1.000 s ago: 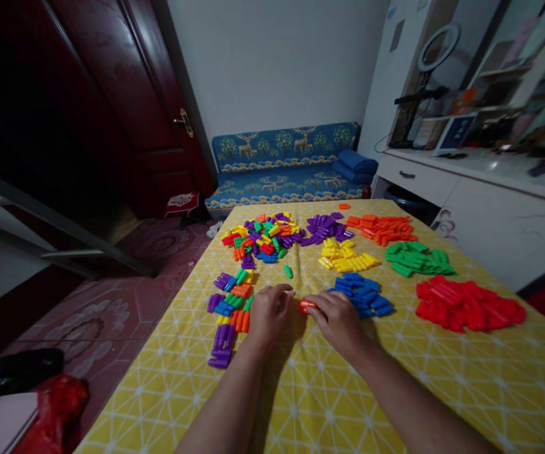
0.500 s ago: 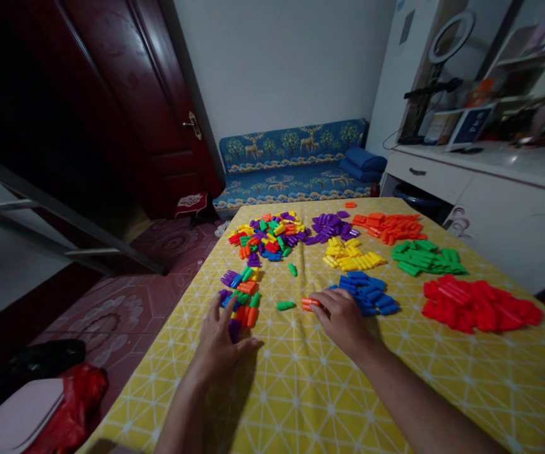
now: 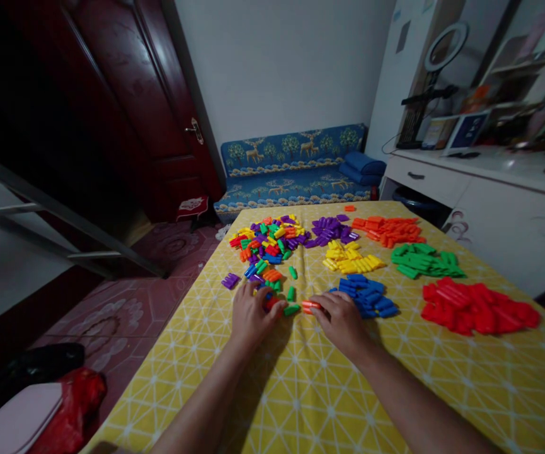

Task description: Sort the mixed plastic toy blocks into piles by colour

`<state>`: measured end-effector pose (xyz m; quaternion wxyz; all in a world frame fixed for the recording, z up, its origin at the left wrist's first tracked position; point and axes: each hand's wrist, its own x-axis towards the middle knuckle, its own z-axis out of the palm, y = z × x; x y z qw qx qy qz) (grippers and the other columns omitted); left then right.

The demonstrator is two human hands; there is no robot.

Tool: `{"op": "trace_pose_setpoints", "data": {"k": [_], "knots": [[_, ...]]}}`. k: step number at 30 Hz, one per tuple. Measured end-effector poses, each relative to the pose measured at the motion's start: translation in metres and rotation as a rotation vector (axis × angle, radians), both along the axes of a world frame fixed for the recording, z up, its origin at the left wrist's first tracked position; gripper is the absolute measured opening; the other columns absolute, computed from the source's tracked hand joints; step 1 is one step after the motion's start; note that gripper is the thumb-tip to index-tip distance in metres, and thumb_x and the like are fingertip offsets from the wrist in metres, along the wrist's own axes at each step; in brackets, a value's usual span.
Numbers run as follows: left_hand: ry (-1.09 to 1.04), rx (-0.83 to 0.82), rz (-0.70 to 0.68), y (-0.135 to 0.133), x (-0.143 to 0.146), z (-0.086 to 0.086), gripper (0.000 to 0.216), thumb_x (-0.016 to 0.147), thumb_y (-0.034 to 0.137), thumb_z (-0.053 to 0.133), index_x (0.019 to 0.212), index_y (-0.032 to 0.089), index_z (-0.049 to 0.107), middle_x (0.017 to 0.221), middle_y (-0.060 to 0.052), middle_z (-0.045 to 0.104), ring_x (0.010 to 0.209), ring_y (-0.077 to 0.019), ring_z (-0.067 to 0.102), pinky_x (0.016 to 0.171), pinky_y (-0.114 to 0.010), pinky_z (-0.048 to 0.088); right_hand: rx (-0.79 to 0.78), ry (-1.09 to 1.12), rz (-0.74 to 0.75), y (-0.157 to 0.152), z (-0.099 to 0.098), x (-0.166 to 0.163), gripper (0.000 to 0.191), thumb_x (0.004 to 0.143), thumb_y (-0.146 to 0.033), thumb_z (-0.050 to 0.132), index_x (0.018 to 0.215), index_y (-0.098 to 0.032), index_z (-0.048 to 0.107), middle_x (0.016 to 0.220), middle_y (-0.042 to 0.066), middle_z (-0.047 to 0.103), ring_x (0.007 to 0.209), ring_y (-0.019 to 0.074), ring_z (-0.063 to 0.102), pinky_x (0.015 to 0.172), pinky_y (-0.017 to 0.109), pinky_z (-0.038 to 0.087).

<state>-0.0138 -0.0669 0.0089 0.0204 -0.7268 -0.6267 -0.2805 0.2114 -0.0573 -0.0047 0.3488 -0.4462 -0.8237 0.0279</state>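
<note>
L hand [image 3: 253, 312] spread, fingers curved over mixed-colour block cluster [image 3: 271, 275]. R hand [image 3: 341, 318] pinching orange plastic block [image 3: 308, 304] on surface [image 3: 301, 384], just L of blue block pile [image 3: 369, 296]; green block [image 3: 291, 309] betw. hands.

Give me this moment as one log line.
left hand: at mixed-color pieces | right hand: touching orange-red piece | blue pile: beside right hand

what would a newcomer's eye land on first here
Probably the bright red pile toward the right of the yellow-covered table, the boldest of several single-colour piles. Next, perhaps, the multicoloured heap at the table's far left. In the middle, the left hand bends over mixed pieces, while the right hand holds an orange piece beside the blue pile.
</note>
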Motion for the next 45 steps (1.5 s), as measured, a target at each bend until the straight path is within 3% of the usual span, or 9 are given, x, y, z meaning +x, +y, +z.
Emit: {"op": "trace_pose_setpoints", "data": {"k": [3, 7, 13, 17, 25, 31, 35, 41, 45], "knots": [[0.099, -0.003, 0.112, 0.012, 0.008, 0.023, 0.043, 0.083, 0.051, 0.058, 0.113, 0.022, 0.067, 0.108, -0.013, 0.064, 0.105, -0.0322, 0.056, 0.089, -0.046, 0.045, -0.013, 0.003, 0.013, 0.000, 0.000, 0.000, 0.014, 0.089, -0.014, 0.058, 0.095, -0.021, 0.069, 0.090, 0.002, 0.073, 0.083, 0.0185, 0.063, 0.083, 0.034, 0.041], [0.201, -0.208, 0.135, 0.029, 0.025, 0.036, 0.045, 0.076, 0.040, 0.065, 0.119, 0.025, 0.065, 0.094, -0.012, 0.069, 0.095, -0.0312, 0.061, 0.083, -0.043, 0.046, -0.021, 0.001, 0.025, -0.002, 0.003, 0.001, 0.011, 0.089, -0.022, 0.061, 0.097, -0.021, 0.068, 0.096, 0.004, 0.071, 0.089, 0.0198, 0.062, 0.085, 0.036, 0.042], [0.161, -0.213, 0.179, 0.038, 0.035, 0.017, 0.042, 0.077, 0.025, 0.059, 0.120, 0.025, 0.064, 0.106, -0.013, 0.068, 0.100, -0.0298, 0.062, 0.083, -0.039, 0.046, -0.003, -0.168, -0.057, -0.011, 0.010, -0.009, 0.048, 0.081, -0.038, 0.072, 0.126, -0.025, 0.060, 0.128, 0.012, 0.061, 0.120, 0.0308, 0.050, 0.106, 0.054, 0.030], [0.043, -0.149, 0.128, 0.037, 0.025, 0.007, 0.044, 0.076, 0.024, 0.060, 0.120, 0.021, 0.064, 0.103, -0.013, 0.068, 0.097, -0.0296, 0.064, 0.083, -0.039, 0.047, -0.037, -0.250, -0.121, -0.016, 0.008, -0.026, 0.046, 0.082, -0.034, 0.071, 0.126, -0.024, 0.060, 0.122, 0.013, 0.063, 0.115, 0.0312, 0.053, 0.108, 0.060, 0.024], [-0.745, 0.028, -0.004, 0.043, 0.020, 0.005, 0.034, 0.083, 0.034, 0.057, 0.112, 0.018, 0.064, 0.099, -0.007, 0.069, 0.086, -0.0187, 0.064, 0.077, -0.030, 0.050, 0.046, -0.349, 0.137, -0.020, 0.006, -0.038, 0.016, 0.088, -0.019, 0.061, 0.102, -0.024, 0.066, 0.096, 0.006, 0.064, 0.095, 0.0230, 0.053, 0.096, 0.043, 0.036], [-1.103, 0.077, -0.036, 0.038, 0.029, 0.010, 0.035, 0.086, 0.044, 0.056, 0.108, 0.017, 0.061, 0.089, -0.003, 0.066, 0.075, -0.0144, 0.061, 0.065, -0.024, 0.049, 0.052, -0.354, 0.228, -0.021, 0.003, -0.040, 0.019, 0.092, -0.015, 0.051, 0.102, -0.024, 0.065, 0.090, 0.005, 0.060, 0.089, 0.0211, 0.050, 0.081, 0.036, 0.036], [-1.394, 0.004, -0.178, 0.031, 0.046, 0.016, 0.036, 0.080, 0.048, 0.064, 0.098, 0.018, 0.058, 0.078, 0.001, 0.061, 0.060, -0.0086, 0.054, 0.055, -0.020, 0.043, 0.082, -0.303, 0.245, -0.020, 0.004, -0.036, 0.020, 0.089, -0.010, 0.051, 0.096, -0.021, 0.067, 0.086, 0.005, 0.061, 0.086, 0.0211, 0.050, 0.075, 0.034, 0.036], [-1.722, -0.213, -0.297, 0.020, 0.074, 0.014, 0.036, 0.073, 0.044, 0.073, 0.092, 0.017, 0.058, 0.080, 0.000, 0.062, 0.056, -0.0063, 0.052, 0.051, -0.020, 0.039, 0.131, 0.041, 0.097, -0.001, 0.008, -0.006, 0.029, 0.093, -0.009, 0.043, 0.105, -0.021, 0.067, 0.096, 0.007, 0.068, 0.093, 0.0208, 0.058, 0.082, 0.035, 0.044], [-1.813, -0.496, -0.451, 0.011, 0.090, 0.006, 0.039, 0.069, 0.041, 0.078, 0.091, 0.015, 0.059, 0.074, -0.001, 0.062, 0.053, -0.0080, 0.055, 0.048, -0.020, 0.039, 0.205, 0.264, -0.181, 0.024, 0.013, 0.047, 0.027, 0.095, -0.020, 0.043, 0.106, -0.019, 0.068, 0.099, 0.010, 0.069, 0.096, 0.0226, 0.061, 0.087, 0.037, 0.049]]}}
